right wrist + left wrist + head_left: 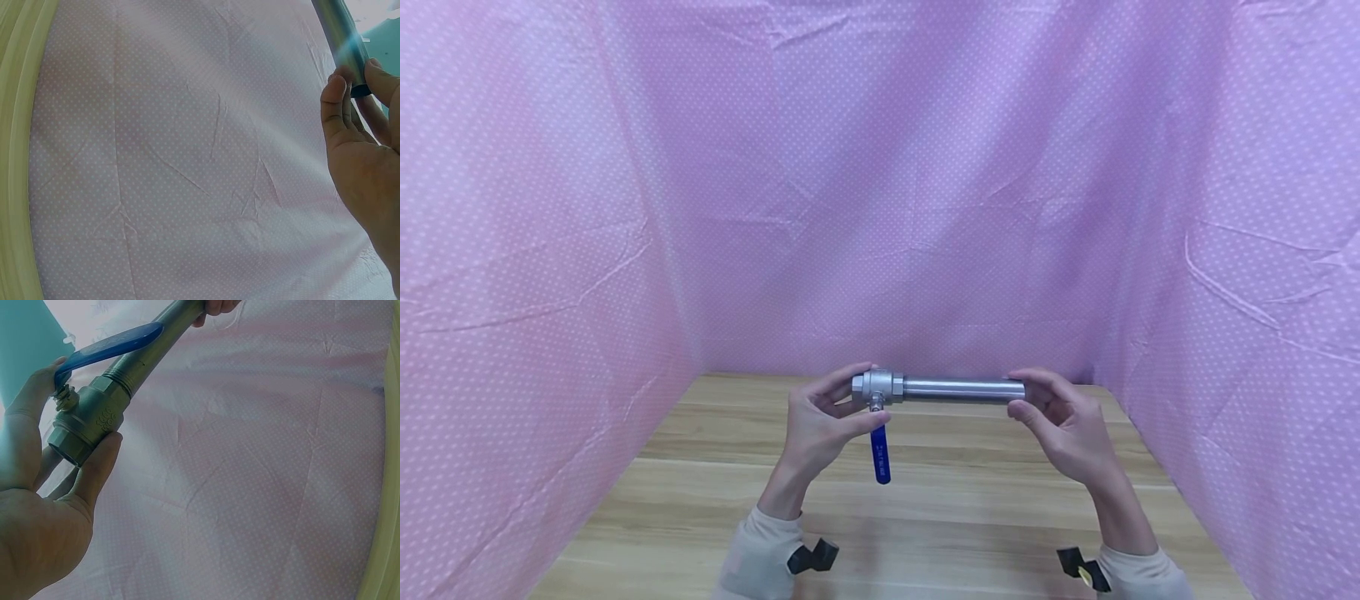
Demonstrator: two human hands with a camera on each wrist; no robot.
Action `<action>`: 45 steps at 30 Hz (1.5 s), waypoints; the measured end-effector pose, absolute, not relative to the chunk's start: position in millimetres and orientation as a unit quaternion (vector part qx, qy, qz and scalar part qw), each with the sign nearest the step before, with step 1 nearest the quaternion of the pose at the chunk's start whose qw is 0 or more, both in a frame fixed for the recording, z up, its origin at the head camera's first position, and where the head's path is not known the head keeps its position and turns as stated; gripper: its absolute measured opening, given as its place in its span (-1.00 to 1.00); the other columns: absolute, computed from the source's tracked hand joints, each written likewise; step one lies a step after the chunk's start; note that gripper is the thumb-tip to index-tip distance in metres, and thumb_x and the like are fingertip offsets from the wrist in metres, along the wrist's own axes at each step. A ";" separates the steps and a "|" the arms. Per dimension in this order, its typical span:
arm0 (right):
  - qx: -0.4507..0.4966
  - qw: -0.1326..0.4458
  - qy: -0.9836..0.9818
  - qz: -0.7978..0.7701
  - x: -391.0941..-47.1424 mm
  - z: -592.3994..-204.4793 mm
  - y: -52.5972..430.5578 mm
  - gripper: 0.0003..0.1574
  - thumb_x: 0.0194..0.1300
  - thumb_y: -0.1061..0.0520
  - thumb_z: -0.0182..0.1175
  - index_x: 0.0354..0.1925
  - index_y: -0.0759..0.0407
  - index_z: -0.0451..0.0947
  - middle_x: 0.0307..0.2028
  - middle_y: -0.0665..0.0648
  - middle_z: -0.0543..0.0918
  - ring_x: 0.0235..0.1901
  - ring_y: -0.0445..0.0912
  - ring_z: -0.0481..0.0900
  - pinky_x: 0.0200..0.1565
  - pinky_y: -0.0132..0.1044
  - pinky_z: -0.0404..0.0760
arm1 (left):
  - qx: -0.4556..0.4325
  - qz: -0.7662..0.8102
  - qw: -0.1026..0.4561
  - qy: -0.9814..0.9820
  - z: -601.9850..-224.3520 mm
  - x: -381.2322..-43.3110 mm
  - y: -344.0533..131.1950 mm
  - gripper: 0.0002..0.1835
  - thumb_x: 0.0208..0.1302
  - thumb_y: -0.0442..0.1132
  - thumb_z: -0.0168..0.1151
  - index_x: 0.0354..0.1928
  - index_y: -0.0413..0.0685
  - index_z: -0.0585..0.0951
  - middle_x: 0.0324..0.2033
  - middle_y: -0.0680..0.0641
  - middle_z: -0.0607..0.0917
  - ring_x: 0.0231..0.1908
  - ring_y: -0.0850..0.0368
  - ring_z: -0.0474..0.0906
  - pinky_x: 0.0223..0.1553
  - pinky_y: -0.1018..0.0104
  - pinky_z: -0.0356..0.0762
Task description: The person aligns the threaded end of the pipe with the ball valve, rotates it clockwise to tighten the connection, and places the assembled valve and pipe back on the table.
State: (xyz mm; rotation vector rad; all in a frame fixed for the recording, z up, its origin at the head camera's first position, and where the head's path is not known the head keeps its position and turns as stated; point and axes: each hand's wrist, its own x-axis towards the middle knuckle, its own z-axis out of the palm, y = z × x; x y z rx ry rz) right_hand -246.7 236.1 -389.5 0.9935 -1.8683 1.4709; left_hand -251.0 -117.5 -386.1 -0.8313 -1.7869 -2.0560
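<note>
A silver ball valve point(878, 386) with a blue lever handle point(881, 454) is joined to a straight metal pipe point(962, 390). In the head view the pipe runs level to the right, and the handle points toward the person. My left hand point(820, 425) grips the valve, its thumb at the base of the handle. Screw threads show where the pipe enters the valve's hex end in the left wrist view. At the pipe's free end, my right hand point(1067, 425) pinches it between thumb and fingers; the right wrist view shows the pipe's dark open end point(360, 91).
Below the hands lies a wood-grain table point(925, 517). Pink dotted cloth point(887, 208) hangs behind it and along both sides. Black wrist mounts point(814, 557) sit at the pale sleeves point(763, 554).
</note>
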 end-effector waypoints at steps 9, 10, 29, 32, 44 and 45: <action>0.433 0.280 -0.639 0.571 -253.5 -390.0 233.7 -0.30 0.13 0.86 0.22 0.25 0.69 0.54 0.18 0.13 0.73 -0.28 -0.23 0.65 -0.32 -0.45 0.71 | -0.292 -0.709 0.155 -0.623 -385.7 -251.4 -117.4 -0.29 0.07 -0.66 0.61 0.35 -0.47 0.66 0.17 -0.05 0.91 0.07 0.18 0.91 0.16 0.14 0.91; 0.436 0.280 -0.637 0.571 -253.9 -390.0 233.6 -0.30 0.12 0.86 0.21 0.25 0.70 0.54 0.18 0.14 0.73 -0.30 -0.21 0.62 -0.33 -0.44 0.70 | -0.292 -0.709 0.156 -0.623 -385.6 -251.4 -117.4 -0.28 0.07 -0.66 0.61 0.35 -0.47 0.66 0.17 -0.06 0.90 0.08 0.18 0.91 0.17 0.14 0.91; 0.390 0.298 -0.681 0.543 -250.2 -391.3 236.1 -0.44 0.27 0.70 0.35 0.23 0.59 0.61 -0.08 0.02 0.77 -0.28 -0.29 0.71 -0.44 -0.43 0.65 | -0.290 -0.715 0.144 -0.619 -385.4 -251.5 -117.4 -0.28 0.07 -0.65 0.61 0.36 -0.47 0.66 0.15 0.01 0.91 0.05 0.16 0.92 0.15 0.14 0.92; 0.384 0.301 -0.691 0.534 -249.6 -392.0 237.2 -0.51 0.36 0.59 0.40 0.23 0.57 0.63 -0.21 0.08 0.74 -0.28 -0.31 0.71 -0.43 -0.45 0.66 | -0.289 -0.714 0.145 -0.621 -385.4 -251.3 -117.4 -0.28 0.07 -0.65 0.61 0.36 -0.47 0.66 0.15 -0.05 0.91 0.04 0.16 0.92 0.15 0.14 0.93; 0.381 0.293 -0.701 0.527 -249.2 -391.2 236.3 -0.46 0.36 0.73 0.19 0.27 0.59 0.60 -0.29 0.07 0.80 -0.25 -0.27 0.78 -0.19 -0.54 0.78 | -0.286 -0.709 0.149 -0.627 -385.3 -249.6 -116.6 -0.29 0.08 -0.64 0.62 0.35 -0.45 0.67 0.20 -0.24 0.88 0.07 0.18 0.91 0.16 0.14 0.92; 0.386 0.289 -0.695 0.534 -249.5 -391.3 236.2 -0.44 0.35 0.74 0.19 0.27 0.61 0.59 -0.23 0.05 0.81 -0.23 -0.27 0.79 -0.18 -0.53 0.80 | -0.285 -0.709 0.149 -0.627 -385.3 -249.6 -116.4 -0.29 0.08 -0.64 0.62 0.35 -0.45 0.67 0.20 -0.25 0.87 0.07 0.18 0.91 0.16 0.14 0.92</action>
